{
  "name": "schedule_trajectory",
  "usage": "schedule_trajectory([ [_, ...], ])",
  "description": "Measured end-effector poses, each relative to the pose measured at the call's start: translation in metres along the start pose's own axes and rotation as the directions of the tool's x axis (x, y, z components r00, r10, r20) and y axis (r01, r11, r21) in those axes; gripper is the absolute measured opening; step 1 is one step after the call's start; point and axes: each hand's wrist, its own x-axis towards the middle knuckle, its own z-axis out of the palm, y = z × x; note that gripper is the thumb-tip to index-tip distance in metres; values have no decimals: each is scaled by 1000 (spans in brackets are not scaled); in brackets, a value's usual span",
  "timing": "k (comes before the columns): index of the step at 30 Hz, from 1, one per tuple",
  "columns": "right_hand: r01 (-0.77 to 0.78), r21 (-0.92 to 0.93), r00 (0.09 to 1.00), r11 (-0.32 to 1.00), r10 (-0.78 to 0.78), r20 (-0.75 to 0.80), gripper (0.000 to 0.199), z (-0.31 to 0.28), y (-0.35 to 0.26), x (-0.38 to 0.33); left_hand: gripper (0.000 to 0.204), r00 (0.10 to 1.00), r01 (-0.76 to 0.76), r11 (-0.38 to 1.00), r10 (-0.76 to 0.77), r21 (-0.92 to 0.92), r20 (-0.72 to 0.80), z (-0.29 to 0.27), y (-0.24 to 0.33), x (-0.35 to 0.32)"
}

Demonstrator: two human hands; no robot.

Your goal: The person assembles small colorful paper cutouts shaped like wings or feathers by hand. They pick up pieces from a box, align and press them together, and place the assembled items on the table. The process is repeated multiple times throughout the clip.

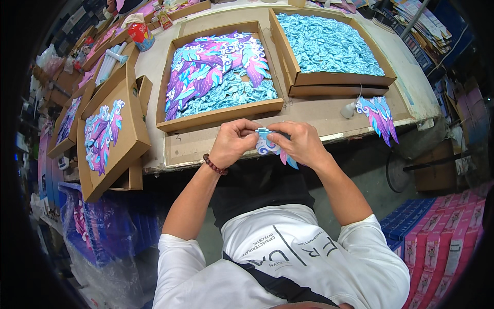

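Note:
Close to the table's front edge, my left hand (235,141) and my right hand (299,142) pinch a printed wing-shaped cutout (263,147) in white, blue and pink. A small light-blue piece (263,130) lies along its top edge between my fingertips; how the two are joined I cannot tell. Past my hands stands a shallow cardboard box (221,111) with purple and blue cutouts (206,62) lying over shiny light-blue pieces (234,92). To my right, more cutouts (378,117) overhang the table edge beside a small white squeeze bottle (348,109).
A second cardboard box (339,79) full of light-blue pieces stands at the back right. At left, a tilted box (110,162) holds more cutouts. A red bag (140,35) is behind it. Pink packages (437,242) are stacked low on the right, and blue crates (128,216) sit lower left.

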Motion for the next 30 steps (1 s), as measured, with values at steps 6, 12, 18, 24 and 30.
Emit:
schedule_trajectory([
  [6, -32, 5, 999, 999, 32, 6, 21, 1, -1, 1, 21, 1000, -23, 1000, 23, 21, -17, 1, 0, -1],
  [12, -85, 17, 996, 996, 84, 40, 22, 1, -2, 2, 19, 999, -43, 994, 43, 96, -4, 3, 0, -1],
  [18, -37, -48, 999, 998, 38, 18, 22, 6, 0, 3, 18, 997, -73, 981, 75, 178, -4, 5, -1, -1],
  [24, -77, 27, 997, 997, 77, 7, 24, 8, 1, 4, 17, 996, -65, 987, 73, 144, -50, 6, -6, -1],
  [30, -242, 67, 969, 968, 237, 75, 25, 7, -8, 5, 16, 986, -135, 963, 153, 232, -62, 6, -13, 1],
])
